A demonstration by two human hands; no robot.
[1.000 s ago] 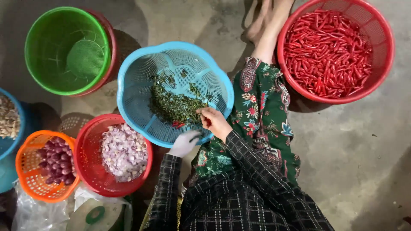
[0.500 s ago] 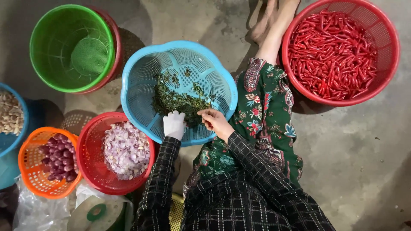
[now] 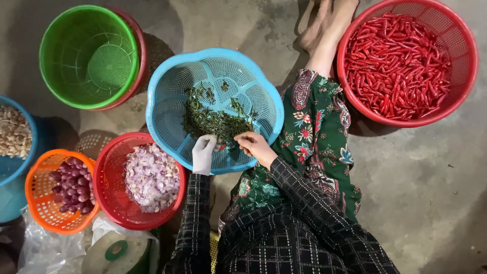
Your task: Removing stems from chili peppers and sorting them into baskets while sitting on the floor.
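Seen from the head camera, a person sits on a bare concrete floor (image 3: 421, 203) with a ring of plastic baskets around them. At centre frame stands a light-blue, scallop-rimmed basket (image 3: 172, 101) with perforated walls; a loose heap of dark green stems (image 3: 213, 122) lies in its lower middle, thin and ragged, with a few scraps scattered toward the upper wall.

The left hand (image 3: 204, 152), in a white glove, rests on the basket's lower rim just left of the heap, fingers curled in a narrow grip; what it holds, if anything, cannot be told. The bare right hand (image 3: 256, 147) sits just beside it, at the lower right edge of the heap, fingers pinched close together over something small that is too hidden to identify. Both sleeves are dark with a thin check.

At upper right, a red basket (image 3: 466, 66) is filled with red chillies (image 3: 395, 61), well apart from the hands. The person's leg in green floral cloth (image 3: 319, 137) lies between it and the blue basket. At upper left, a green basket (image 3: 50, 56) is nested inside a red one. At lower left, a red basket (image 3: 104, 172) holds peeled purple-white shallots (image 3: 152, 177), touching the blue basket's lower left rim; beside it an orange basket (image 3: 40, 203) holds dark purple unpeeled shallots (image 3: 73, 185). At the left edge, a blue basket (image 3: 20, 167) carries pale garlic cloves (image 3: 12, 132).
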